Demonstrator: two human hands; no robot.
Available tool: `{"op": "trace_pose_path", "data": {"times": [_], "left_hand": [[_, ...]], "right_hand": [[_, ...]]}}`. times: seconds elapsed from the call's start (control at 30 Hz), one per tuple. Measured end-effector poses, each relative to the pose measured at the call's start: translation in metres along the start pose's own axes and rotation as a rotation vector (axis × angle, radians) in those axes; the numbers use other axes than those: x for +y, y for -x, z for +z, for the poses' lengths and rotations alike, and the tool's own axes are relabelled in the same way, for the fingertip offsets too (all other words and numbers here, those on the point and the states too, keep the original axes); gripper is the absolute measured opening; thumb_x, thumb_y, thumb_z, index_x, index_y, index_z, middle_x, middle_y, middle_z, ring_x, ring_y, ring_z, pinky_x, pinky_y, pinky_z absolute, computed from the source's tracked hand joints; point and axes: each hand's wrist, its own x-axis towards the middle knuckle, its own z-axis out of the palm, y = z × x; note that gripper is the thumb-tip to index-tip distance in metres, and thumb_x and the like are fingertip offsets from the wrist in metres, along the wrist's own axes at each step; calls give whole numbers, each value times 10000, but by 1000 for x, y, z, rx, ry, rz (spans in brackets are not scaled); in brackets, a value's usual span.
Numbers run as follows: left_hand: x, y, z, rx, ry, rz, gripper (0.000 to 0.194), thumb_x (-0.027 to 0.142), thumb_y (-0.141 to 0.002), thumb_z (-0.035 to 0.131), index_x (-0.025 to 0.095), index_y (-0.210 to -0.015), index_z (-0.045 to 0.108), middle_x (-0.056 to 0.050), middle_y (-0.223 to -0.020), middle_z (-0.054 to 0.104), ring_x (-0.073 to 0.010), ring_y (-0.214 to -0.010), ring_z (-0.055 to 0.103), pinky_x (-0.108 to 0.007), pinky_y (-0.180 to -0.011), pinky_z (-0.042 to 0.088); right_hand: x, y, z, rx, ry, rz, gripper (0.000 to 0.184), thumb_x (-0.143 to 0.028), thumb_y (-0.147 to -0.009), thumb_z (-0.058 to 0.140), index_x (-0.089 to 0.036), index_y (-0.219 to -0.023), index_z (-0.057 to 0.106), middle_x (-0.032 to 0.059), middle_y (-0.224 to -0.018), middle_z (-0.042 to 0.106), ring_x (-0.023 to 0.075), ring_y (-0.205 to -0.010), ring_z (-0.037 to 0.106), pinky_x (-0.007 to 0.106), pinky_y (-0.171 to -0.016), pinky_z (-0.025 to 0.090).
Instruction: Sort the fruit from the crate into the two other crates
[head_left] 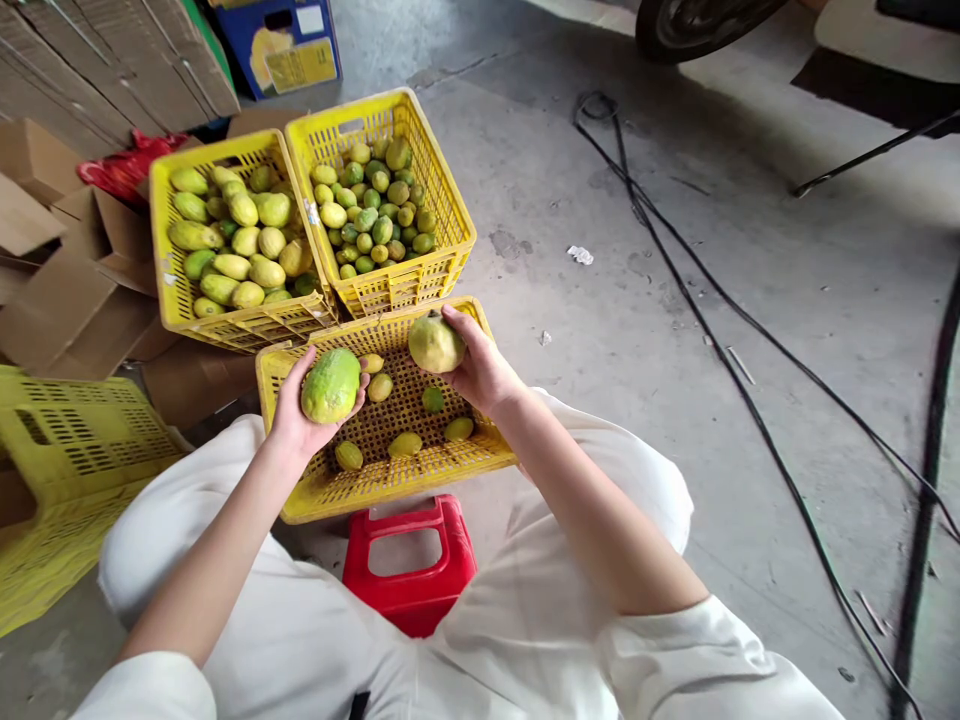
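Note:
My left hand (298, 412) is closed round a large green-yellow lemon (331, 386), palm up, over the left side of the near yellow crate (300, 500). In my right hand (480, 368) is a rounder, paler yellow-green lemon (433, 344), gripped from its right side above the far part of that crate. Several small lemons (405, 444) lie scattered on the crate's slatted floor. The two held fruits are apart from each other.
Beyond stand two yellow crates: the left crate (161, 250) holds larger lemons, the right crate (450, 180) smaller ones. Flattened cardboard (75, 310) and another yellow crate (60, 500) lie left. A red stool (405, 590) is between my legs; black cables (720, 340) cross the floor at right.

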Motion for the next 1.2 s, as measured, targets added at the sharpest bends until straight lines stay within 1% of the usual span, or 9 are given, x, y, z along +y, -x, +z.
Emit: {"op": "trace_pose_path", "data": {"times": [0.2, 0.4, 0.53, 0.63, 0.77, 0.87, 0.97, 1.03, 1.2], "left_hand": [[-6, 2, 0, -15, -38, 62, 121, 216, -871, 602, 150, -952, 664, -91, -828, 744, -220, -737, 747, -358, -743, 653], [-6, -1, -2, -12, -26, 101, 229, 287, -947, 536, 122, -954, 696, -107, -853, 767, -236, -779, 754, -458, -835, 652], [-5, -1, -1, -39, -42, 72, 354, 348, -1017, 433, 132, -998, 712, -124, -919, 785, -224, -783, 756, -398, -740, 659], [-4, 0, 1, -2, -43, 62, 380, 368, -1030, 412, 137, -1008, 713, -123, -897, 779, -210, -751, 752, -315, -678, 643], [-4, -1, 1, 29, -3, 113, 290, 400, -1002, 539, 155, -1012, 693, -94, -865, 764, -217, -754, 755, -371, -797, 661], [-6, -2, -1, 44, 5, 142, 130, 280, -937, 644, 165, -987, 677, -73, -873, 764, -221, -780, 762, -405, -857, 658], [-9, -2, -2, 8, 1, 145, 96, 195, -898, 636, 163, -977, 680, -76, -910, 767, -250, -889, 768, -453, -917, 638], [-10, -3, -2, 2, -2, 138, 105, 216, -905, 620, 169, -974, 685, -73, -923, 765, -243, -890, 759, -455, -896, 638], [-7, -8, -2, 138, -18, 140, 79, 251, -915, 613, 196, -931, 668, -30, -836, 736, -172, -672, 691, -310, -637, 608]], "right_hand": [[3, 3, -1, -30, 19, -36, 577, -440, -622, 938, -260, -1053, 599, 47, -1186, 743, 248, -1041, 758, 424, -923, 670], [-1, 3, 4, 40, -2, 74, 320, -519, -853, 674, -252, -1026, 638, 23, -996, 778, 239, -1021, 771, 337, -779, 675], [-2, 1, 4, 71, -21, 67, 288, -485, -844, 694, -256, -1009, 641, 16, -1026, 775, 212, -1037, 753, 253, -695, 657], [0, 2, 2, 2, -29, 11, 362, -416, -742, 835, -256, -1005, 645, 14, -1104, 755, 206, -1032, 736, 280, -769, 676], [2, 4, 0, -48, -26, -2, 430, -385, -690, 906, -262, -989, 622, 0, -1089, 726, 210, -1011, 733, 396, -891, 679], [1, 4, 0, -23, -2, 76, 377, -490, -778, 811, -253, -1007, 628, 29, -1023, 747, 256, -953, 763, 419, -793, 682], [-1, 1, 0, -1, -2, 110, 394, -601, -853, 678, -242, -1011, 636, 60, -986, 777, 287, -959, 777, 396, -708, 669], [-2, -1, 0, -6, -11, 113, 407, -625, -861, 654, -245, -1006, 632, 66, -996, 788, 288, -961, 780, 394, -689, 668], [-1, -2, 1, 29, -102, 163, 423, -600, -857, 711, -239, -1049, 602, 66, -1025, 782, 282, -973, 774, 439, -774, 687]]}}
